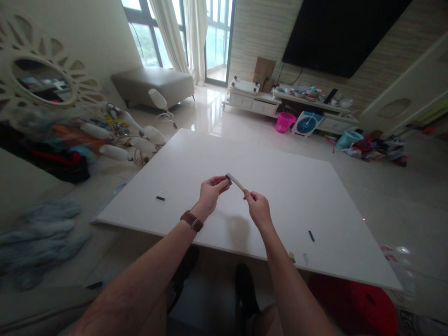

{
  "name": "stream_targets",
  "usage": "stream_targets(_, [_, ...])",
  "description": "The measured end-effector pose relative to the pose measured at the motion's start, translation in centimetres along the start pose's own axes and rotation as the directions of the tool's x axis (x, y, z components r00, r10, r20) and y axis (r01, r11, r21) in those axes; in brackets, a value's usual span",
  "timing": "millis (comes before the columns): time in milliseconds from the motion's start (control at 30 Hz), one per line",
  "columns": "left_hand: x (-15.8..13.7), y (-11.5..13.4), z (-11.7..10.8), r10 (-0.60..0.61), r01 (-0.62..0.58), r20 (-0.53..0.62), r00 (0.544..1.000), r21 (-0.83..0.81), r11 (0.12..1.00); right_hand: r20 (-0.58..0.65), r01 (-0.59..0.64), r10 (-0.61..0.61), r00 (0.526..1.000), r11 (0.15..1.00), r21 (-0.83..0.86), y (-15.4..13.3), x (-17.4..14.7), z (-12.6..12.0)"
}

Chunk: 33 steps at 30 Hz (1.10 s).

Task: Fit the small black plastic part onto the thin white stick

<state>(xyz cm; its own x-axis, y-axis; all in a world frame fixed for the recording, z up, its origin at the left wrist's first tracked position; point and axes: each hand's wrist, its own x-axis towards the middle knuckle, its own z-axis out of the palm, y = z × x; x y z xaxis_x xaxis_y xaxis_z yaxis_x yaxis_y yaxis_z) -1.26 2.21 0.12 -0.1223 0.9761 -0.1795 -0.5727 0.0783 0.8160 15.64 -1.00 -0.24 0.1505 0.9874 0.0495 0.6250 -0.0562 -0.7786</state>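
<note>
Left hand (pixel 210 192): fingertips clamped on a small dark piece (pixel 229 180) above the white table (pixel 280 179), partly hiding it.
Right hand (pixel 259 209): closed on a flat grey strip (pixel 237 182) above the table, its tip at the piece.
White-shaded lamp (pixel 114 151): beside the table's left edge.
Dark bar (pixel 160 198): on the table's left part.
Forearms (pixel 164 254): across the table's near edge, blocking parts of it.
Pink basket (pixel 285 122): beyond the table.
Dark stick (pixel 311 236): on the table's right part.
</note>
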Motion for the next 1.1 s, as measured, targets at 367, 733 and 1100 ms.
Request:
stream_targets(367, [0.2,0.3,-0.2,-0.005,0.009,-0.053,0.999,0.077,0.997,0.038,-0.011,0.010,0.999,1.000,0.022,0.0,-0.1,-0.1])
stream_targets(733, [0.8,0.4,-0.8,0.038,-0.034,-0.106,0.994,0.045,0.998,0.071,-0.014,0.014,0.997,1.000,0.005,0.1,-0.2,0.1])
stream_targets(1100, [0.0,0.0,0.0,-0.005,0.011,-0.045,0.999,0.125,0.992,0.082,-0.028,0.026,0.996,0.999,0.029,0.0,-0.1,0.2])
